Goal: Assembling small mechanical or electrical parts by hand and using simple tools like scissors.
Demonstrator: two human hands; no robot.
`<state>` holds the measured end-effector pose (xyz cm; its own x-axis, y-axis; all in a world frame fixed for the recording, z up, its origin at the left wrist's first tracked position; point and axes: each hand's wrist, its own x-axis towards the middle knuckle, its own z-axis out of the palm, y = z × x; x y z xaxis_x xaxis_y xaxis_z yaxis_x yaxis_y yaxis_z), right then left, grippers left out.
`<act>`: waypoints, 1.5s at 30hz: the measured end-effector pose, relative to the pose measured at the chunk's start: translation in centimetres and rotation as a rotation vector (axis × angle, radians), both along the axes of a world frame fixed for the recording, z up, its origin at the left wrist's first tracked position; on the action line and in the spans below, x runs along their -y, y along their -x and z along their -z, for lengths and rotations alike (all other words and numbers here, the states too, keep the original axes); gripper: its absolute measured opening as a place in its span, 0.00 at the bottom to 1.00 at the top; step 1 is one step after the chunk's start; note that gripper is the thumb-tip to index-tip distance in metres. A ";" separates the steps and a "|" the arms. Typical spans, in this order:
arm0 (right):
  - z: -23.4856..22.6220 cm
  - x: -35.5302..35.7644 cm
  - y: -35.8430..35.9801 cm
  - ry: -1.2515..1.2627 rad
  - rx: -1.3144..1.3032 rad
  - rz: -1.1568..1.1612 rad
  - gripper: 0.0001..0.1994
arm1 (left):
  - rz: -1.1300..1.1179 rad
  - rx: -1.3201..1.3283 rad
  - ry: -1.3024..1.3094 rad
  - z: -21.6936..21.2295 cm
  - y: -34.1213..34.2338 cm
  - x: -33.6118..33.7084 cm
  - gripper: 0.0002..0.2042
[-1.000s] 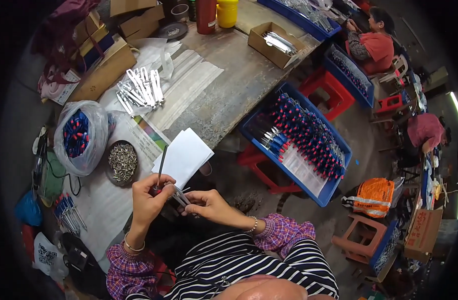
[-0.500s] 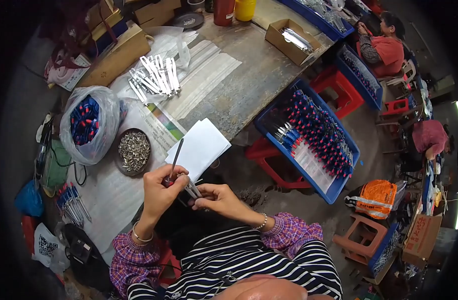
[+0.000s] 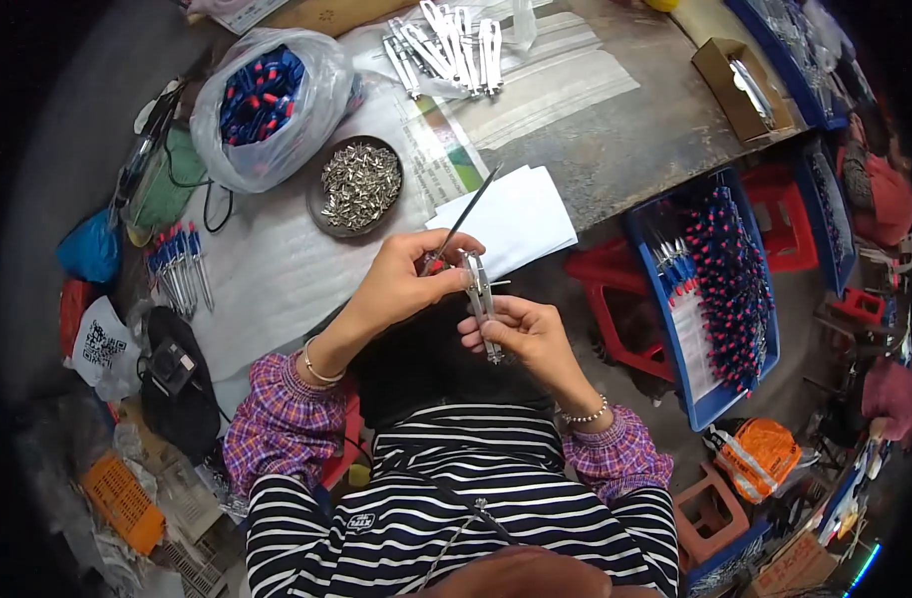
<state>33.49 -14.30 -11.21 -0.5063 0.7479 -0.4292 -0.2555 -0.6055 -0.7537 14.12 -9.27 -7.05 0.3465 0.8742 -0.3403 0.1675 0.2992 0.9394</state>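
Note:
My left hand (image 3: 416, 279) is closed around a tool with a long thin dark shaft (image 3: 468, 211) and a bit of red handle, like a screwdriver, its tip pointing up and away. The same hand's thumb and fingers pinch the upper end of a slim silver metal frame (image 3: 482, 305). Lower down, the fingers and thumb of my right hand (image 3: 526, 334) grip that frame, which hangs over my lap. White paper sheets (image 3: 521, 221) lie on the table edge just beyond my hands. To the left stands a dark round bowl (image 3: 316, 204) full of small metal fittings.
More silver frames (image 3: 451, 50) are piled farther back. A clear bag (image 3: 209, 125) holds blue-and-red parts. Finished-looking blue-handled pieces (image 3: 182, 269) lie at left. At right, a blue tray (image 3: 710, 404) with many such pieces rests on a red stool (image 3: 615, 319).
The whole view has shifted, so the table sits higher and farther right. The silver frame now shows more of its length between my hands, and my right fingers have spread somewhat.

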 end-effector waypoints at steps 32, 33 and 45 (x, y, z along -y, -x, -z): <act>0.4 1.0 0.2 -0.025 0.011 -0.023 0.14 | 0.024 -0.066 -0.095 0.6 -0.2 0.2 0.10; 0.5 1.1 0.1 -0.026 0.022 -0.006 0.14 | 0.040 -0.054 -0.096 0.7 -0.4 0.2 0.10; 0.9 1.9 0.3 0.388 -0.774 -0.189 0.19 | 0.124 0.150 -0.055 -1.5 0.5 0.8 0.03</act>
